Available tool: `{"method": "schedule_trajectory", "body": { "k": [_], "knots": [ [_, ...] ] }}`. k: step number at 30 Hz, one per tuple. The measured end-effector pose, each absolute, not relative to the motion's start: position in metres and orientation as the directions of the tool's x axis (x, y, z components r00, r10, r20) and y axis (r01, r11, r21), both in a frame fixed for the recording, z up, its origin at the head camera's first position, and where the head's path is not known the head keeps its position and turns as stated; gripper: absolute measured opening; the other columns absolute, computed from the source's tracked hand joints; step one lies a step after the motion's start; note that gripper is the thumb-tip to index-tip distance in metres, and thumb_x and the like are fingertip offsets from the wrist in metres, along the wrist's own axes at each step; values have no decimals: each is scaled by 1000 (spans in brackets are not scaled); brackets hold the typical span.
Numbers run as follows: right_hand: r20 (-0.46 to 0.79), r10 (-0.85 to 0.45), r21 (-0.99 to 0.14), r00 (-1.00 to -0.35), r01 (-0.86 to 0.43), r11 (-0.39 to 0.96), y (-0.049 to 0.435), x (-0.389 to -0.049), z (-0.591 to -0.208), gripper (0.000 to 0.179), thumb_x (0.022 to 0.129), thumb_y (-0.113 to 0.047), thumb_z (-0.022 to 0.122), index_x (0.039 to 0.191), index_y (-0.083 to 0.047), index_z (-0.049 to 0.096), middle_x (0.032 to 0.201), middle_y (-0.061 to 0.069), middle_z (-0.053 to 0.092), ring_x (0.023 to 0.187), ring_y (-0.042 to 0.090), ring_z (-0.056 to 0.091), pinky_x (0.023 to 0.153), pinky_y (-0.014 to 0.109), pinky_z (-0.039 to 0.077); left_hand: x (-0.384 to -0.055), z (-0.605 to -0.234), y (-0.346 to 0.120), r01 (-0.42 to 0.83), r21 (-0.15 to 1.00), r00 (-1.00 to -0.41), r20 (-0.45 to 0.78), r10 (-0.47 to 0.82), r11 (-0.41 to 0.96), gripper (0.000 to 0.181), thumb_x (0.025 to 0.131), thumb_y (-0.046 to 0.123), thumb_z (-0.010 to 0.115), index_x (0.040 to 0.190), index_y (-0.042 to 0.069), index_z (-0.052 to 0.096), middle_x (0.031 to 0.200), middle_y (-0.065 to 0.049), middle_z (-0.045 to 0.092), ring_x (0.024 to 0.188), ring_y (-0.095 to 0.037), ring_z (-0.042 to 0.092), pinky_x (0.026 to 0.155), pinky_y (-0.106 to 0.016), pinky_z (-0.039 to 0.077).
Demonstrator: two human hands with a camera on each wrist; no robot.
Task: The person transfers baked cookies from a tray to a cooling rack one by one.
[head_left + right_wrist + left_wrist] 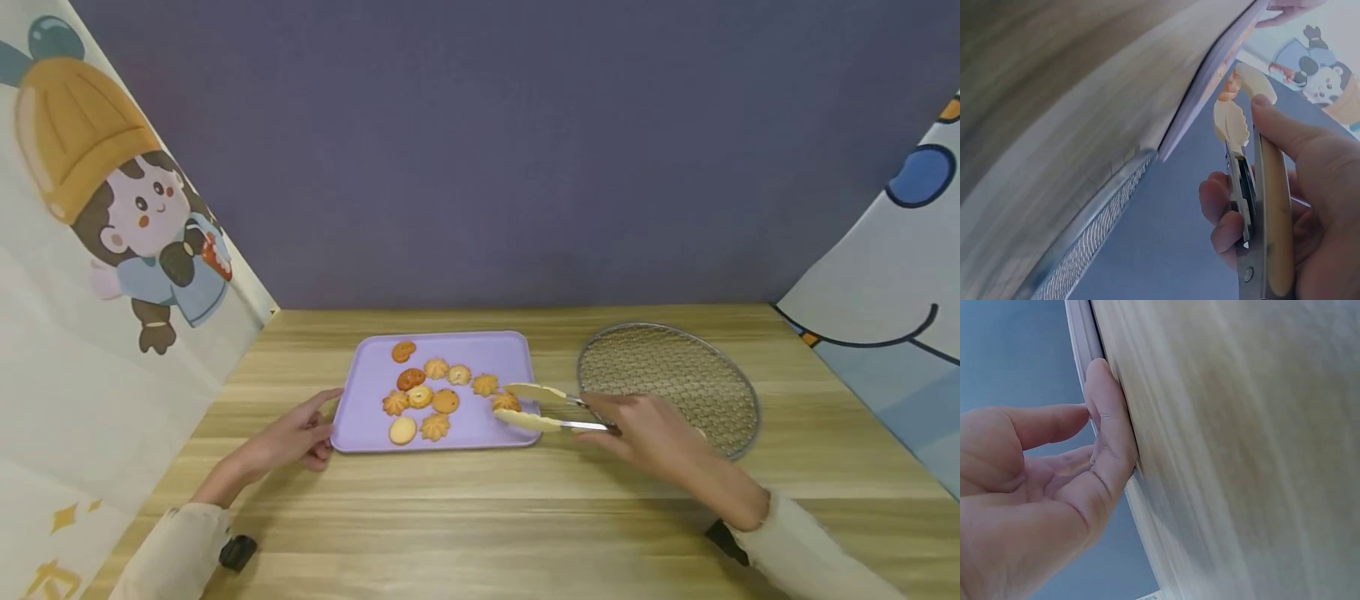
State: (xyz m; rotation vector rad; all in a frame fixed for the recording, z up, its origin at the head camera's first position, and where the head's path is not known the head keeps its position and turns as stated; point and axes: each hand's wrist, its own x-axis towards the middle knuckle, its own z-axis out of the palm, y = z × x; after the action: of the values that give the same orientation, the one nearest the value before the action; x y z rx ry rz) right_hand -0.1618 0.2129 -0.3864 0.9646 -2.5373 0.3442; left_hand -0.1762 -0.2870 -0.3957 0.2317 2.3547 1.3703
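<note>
Tongs [551, 422] set about a flower-shaped cookie [506, 402], right side of the lilac tray [480, 343], centre of frame.
Right hand [648, 429], right of centre: fingers clamped on the tong handles; tong tips stand on either side of the cookie, and whether it is clear of the tray cannot be told. Left hand [288, 437], left of centre: fingers parted, tips touching the tray's left rim. Further cookies [446, 401] lie scattered across the tray. Round mesh rack [660, 367] on the worktop [480, 517], right of frame, partly hidden by the right hand.
</note>
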Motion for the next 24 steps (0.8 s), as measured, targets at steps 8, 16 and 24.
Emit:
{"method": "schedule_trajectory", "body": {
  "k": [8, 16, 24],
  "knots": [
    [514, -533, -27, -672, -634, 773, 235, -159, -378, 53, 78, -38, 83, 117, -4, 73, 99, 10, 76, 61, 13, 68, 53, 30, 58, -177, -396, -288, -55, 864, -901, -260, 349, 501, 61, 104, 1, 43, 157, 2, 14, 88, -16, 52, 75, -23, 56, 67, -37, 61],
    [493, -496, -30, -715, -584, 811, 257, -157, -371, 53, 79, -37, 82, 121, -5, 71, 91, 10, 76, 54, 10, 62, 47, 28, 53, -178, -396, -289, -46, 862, -899, -256, 356, 504, 62, 104, 2, 44, 157, 1, 14, 89, -17, 53, 76, -24, 57, 67, -37, 61],
    [484, -450, -3, -751, -516, 857, 282, -166, -368, 52, 78, -35, 83, 117, -3, 71, 57, -6, 58, 43, -3, 34, 38, 19, 34, -179, -396, -290, -39, 859, -899, -253, 357, 511, 62, 103, 2, 45, 157, 0, 14, 89, -17, 53, 76, -24, 59, 68, -37, 61]
  ]
}}
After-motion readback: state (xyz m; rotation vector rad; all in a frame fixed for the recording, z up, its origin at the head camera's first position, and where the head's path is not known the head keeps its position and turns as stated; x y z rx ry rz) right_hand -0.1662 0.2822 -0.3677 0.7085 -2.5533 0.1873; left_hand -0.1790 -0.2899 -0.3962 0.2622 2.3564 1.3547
